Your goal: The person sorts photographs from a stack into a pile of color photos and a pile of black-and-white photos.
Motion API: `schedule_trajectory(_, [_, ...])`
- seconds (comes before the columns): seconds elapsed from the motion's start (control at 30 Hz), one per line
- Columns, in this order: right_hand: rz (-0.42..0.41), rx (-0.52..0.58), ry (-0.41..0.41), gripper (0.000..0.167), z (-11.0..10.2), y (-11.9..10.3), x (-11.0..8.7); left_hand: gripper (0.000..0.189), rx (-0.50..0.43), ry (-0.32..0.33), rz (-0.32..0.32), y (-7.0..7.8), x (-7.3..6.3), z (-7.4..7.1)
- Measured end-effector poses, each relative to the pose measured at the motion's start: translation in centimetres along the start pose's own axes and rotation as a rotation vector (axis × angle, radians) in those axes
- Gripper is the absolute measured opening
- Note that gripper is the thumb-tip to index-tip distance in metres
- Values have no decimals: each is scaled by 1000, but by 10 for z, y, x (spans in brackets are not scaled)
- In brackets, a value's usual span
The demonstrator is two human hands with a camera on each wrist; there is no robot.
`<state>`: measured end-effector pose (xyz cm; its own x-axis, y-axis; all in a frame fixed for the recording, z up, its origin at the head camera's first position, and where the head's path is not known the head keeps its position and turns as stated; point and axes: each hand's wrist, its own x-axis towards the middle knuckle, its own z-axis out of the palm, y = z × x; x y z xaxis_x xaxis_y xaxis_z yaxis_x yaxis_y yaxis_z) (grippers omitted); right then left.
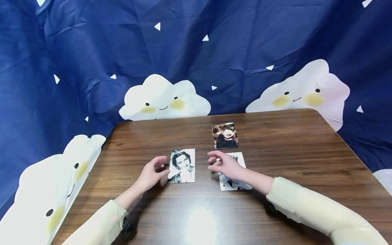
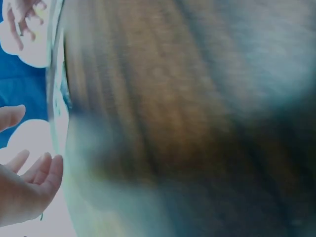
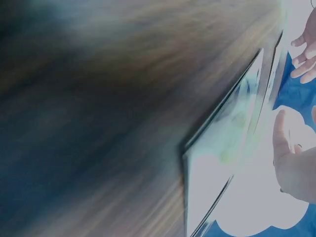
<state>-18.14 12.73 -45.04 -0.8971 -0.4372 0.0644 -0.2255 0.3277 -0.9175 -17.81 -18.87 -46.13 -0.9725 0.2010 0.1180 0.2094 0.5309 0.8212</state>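
Note:
A black-and-white photo card (image 1: 183, 166) of a smiling person lies on the brown wooden table (image 1: 147, 136). My left hand (image 1: 150, 175) is at its left edge, thumb tip right by the border and fingers loosely bent. Over a second black-and-white card (image 1: 234, 183) hovers my right hand (image 1: 229, 166), hiding much of its picture; the fingers point left, thumb apart, with nothing held. Behind that card lies a colour photo card (image 1: 225, 135) of people standing close. The left wrist view shows the left hand (image 2: 32, 190) with fingers spread from the thumb.
A dark blue curtain (image 1: 183, 44) with smiling white clouds hangs behind the table and along its left side. A bright light reflection (image 1: 200, 224) lies on the front of the tabletop. Both forearms reach in from the near edge in pale sleeves (image 1: 321, 207).

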Motion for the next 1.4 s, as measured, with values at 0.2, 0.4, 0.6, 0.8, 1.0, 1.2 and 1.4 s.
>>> schedule_trajectory(0.2, [13,6,-76,51,21,-2,13,48,-12,-32,-62,-8,-5,4])
schedule_trajectory(0.4, [25,-24,-107,51,35,0,17,47,-22,-42,-74,-7,-3,8])
schedule_trajectory(0.6, [37,-42,-95,50,39,-2,21,46,-19,-49,-68,-3,-2,11])
schedule_trajectory(0.8, [35,-76,-94,49,42,-3,22,43,-1,-40,-90,0,-2,14])
schedule_trajectory(1.0, [43,-70,-85,50,44,-3,23,42,-60,-38,-105,4,-4,16])
schedule_trajectory(1.2, [72,19,-78,50,47,-3,24,39,-191,-19,-214,6,-3,17])
schedule_trajectory(1.4, [85,23,-51,45,49,-2,22,39,-178,-3,-243,8,-4,18])
